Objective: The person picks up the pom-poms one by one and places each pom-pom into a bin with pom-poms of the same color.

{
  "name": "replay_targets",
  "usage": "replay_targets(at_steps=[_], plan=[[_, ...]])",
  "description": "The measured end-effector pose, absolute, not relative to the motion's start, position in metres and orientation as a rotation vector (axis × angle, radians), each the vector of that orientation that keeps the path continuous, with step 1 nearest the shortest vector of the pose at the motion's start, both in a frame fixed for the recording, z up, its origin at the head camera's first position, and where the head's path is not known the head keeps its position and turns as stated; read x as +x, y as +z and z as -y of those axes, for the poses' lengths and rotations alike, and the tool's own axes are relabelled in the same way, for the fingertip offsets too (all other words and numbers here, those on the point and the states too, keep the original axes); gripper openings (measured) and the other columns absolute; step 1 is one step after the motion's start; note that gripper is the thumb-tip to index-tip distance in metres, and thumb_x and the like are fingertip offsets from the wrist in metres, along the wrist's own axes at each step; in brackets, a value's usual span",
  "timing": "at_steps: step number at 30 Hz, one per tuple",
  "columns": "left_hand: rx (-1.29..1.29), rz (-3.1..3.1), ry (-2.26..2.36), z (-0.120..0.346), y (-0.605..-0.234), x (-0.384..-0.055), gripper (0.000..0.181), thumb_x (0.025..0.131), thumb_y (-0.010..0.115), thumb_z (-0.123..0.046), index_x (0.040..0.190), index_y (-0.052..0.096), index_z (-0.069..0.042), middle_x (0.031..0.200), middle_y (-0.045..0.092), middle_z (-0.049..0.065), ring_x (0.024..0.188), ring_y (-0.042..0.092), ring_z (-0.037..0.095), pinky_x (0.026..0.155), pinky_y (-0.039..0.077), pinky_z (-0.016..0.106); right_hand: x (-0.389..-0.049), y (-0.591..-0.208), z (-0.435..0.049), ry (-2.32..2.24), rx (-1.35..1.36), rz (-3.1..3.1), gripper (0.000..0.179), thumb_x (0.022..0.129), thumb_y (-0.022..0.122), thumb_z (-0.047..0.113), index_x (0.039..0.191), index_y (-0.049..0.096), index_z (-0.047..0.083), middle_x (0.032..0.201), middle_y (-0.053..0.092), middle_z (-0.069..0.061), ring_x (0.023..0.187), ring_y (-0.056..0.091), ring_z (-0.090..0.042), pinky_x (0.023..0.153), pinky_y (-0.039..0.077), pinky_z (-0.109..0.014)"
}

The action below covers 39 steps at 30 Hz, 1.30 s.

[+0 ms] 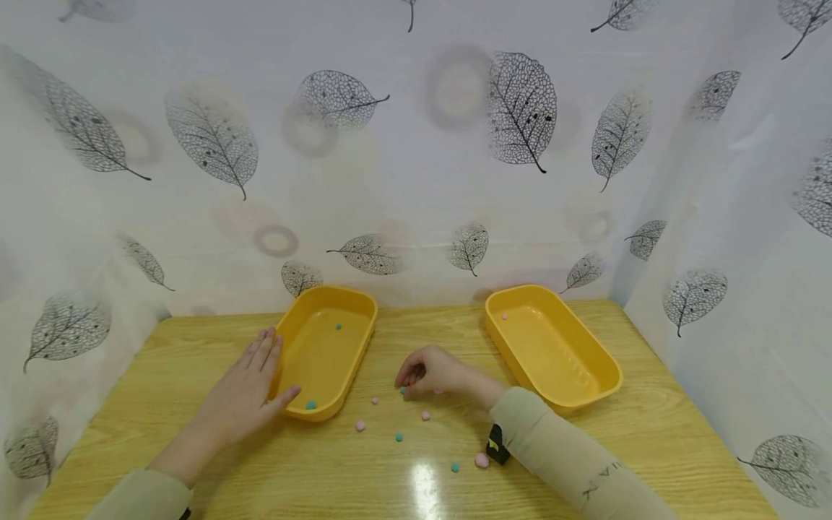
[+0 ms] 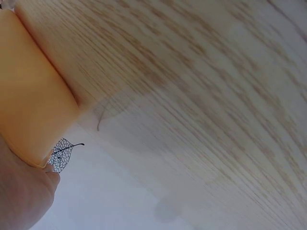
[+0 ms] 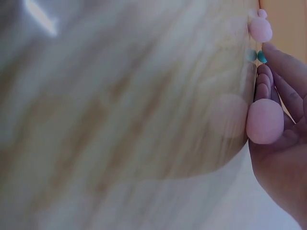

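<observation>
In the head view my left hand (image 1: 243,386) lies with fingers straight along the left side of the left yellow tray (image 1: 372,328), its thumb by the near corner. That tray holds two small teal balls, one of them a teal ball (image 1: 311,405) near the front. My right hand (image 1: 437,372) is down on the table between the trays, thumb and fingertips pinching a small teal ball (image 1: 403,391). The right wrist view shows this teal ball (image 3: 261,56) at the thumb tip, close to the tabletop. A pink ball (image 3: 265,121) appears large in front of the palm.
Pink balls, including a pink ball (image 1: 360,426), and teal balls, including a teal ball (image 1: 399,437), lie scattered on the wooden table (image 1: 312,477). A right yellow tray (image 1: 588,397) holds a pink ball (image 1: 504,316). A leaf-patterned curtain (image 1: 416,195) hangs behind.
</observation>
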State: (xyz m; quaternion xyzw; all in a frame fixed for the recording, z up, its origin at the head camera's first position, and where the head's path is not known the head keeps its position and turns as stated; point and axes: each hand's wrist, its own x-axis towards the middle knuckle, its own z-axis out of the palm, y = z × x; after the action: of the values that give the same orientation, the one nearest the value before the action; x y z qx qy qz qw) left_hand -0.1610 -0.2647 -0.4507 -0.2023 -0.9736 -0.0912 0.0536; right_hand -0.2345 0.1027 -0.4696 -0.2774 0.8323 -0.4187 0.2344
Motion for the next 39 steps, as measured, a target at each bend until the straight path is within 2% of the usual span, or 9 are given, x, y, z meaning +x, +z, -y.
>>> replay_targets(at_steps=[8, 17, 24, 29, 31, 36, 39], plan=[[-0.620, 2.970, -0.259, 0.2641, -0.4493, -0.1607, 0.094, 0.107, 0.052, -0.057, 0.162, 0.024, 0.015, 0.174, 0.012, 0.033, 0.162, 0.019, 0.049, 0.136, 0.017, 0.055, -0.2321, -0.4660, -0.1008, -1.056, -0.868, -2.344, 0.014, 0.088, 0.084, 0.001, 0.101, 0.081, 0.004, 0.092, 0.076, -0.005, 0.079, 0.060, 0.001, 0.075, 0.055, -0.014], [-0.617, 2.965, -0.261, 0.2636, -0.4492, -0.1607, 0.094, 0.106, 0.054, -0.055, 0.161, 0.026, 0.015, 0.172, 0.017, 0.034, 0.160, 0.023, 0.050, 0.136, 0.017, 0.055, -0.2328, -0.4664, -0.0993, -1.016, -0.913, -2.368, 0.011, 0.088, 0.084, 0.000, 0.098, 0.081, 0.003, 0.091, 0.077, -0.006, 0.076, 0.059, 0.004, 0.074, 0.054, -0.013], [-0.622, 2.946, -0.264, 0.2636, -0.4496, -0.1604, 0.092, 0.106, 0.056, -0.054, 0.160, 0.027, 0.015, 0.172, 0.018, 0.034, 0.160, 0.024, 0.051, 0.137, 0.012, 0.050, -0.2335, -0.4661, -0.0990, -1.026, -0.888, -2.362, 0.008, 0.089, 0.083, 0.000, 0.096, 0.081, 0.004, 0.089, 0.077, -0.005, 0.075, 0.059, 0.003, 0.072, 0.054, -0.013], [-0.619, 2.948, -0.256, 0.2637, -0.4496, -0.1610, 0.093, 0.106, 0.055, -0.054, 0.160, 0.027, 0.015, 0.172, 0.018, 0.034, 0.160, 0.023, 0.050, 0.135, 0.018, 0.054, -0.2361, -0.4660, -0.0996, -1.025, -0.890, -2.355, 0.009, 0.089, 0.084, 0.001, 0.097, 0.081, 0.003, 0.088, 0.077, -0.005, 0.075, 0.059, 0.003, 0.072, 0.054, -0.013], [-0.621, 2.941, -0.255, 0.2637, -0.4498, -0.1609, 0.092, 0.106, 0.056, -0.054, 0.160, 0.027, 0.016, 0.172, 0.019, 0.035, 0.160, 0.024, 0.051, 0.136, 0.016, 0.053, -0.2373, -0.4654, -0.0999, -1.028, -0.895, -2.352, 0.010, 0.088, 0.084, 0.001, 0.097, 0.081, 0.002, 0.088, 0.077, -0.006, 0.075, 0.059, 0.004, 0.072, 0.054, -0.012], [-0.626, 2.934, -0.263, 0.2635, -0.4500, -0.1606, 0.092, 0.106, 0.056, -0.053, 0.160, 0.027, 0.016, 0.171, 0.019, 0.035, 0.159, 0.024, 0.051, 0.137, 0.003, 0.042, -0.2395, -0.4635, -0.1005, -1.035, -0.886, -2.341, 0.010, 0.088, 0.085, 0.002, 0.097, 0.082, 0.002, 0.088, 0.078, -0.006, 0.074, 0.059, 0.005, 0.072, 0.053, -0.011], [-0.626, 2.943, -0.260, 0.2629, -0.4496, -0.1607, 0.092, 0.106, 0.056, -0.053, 0.160, 0.027, 0.016, 0.172, 0.018, 0.035, 0.159, 0.024, 0.051, 0.137, 0.009, 0.048, -0.2402, -0.4621, -0.1009, -1.032, -0.882, -2.337, 0.010, 0.088, 0.084, 0.002, 0.098, 0.082, 0.003, 0.088, 0.078, -0.005, 0.075, 0.059, 0.005, 0.073, 0.054, -0.011]])
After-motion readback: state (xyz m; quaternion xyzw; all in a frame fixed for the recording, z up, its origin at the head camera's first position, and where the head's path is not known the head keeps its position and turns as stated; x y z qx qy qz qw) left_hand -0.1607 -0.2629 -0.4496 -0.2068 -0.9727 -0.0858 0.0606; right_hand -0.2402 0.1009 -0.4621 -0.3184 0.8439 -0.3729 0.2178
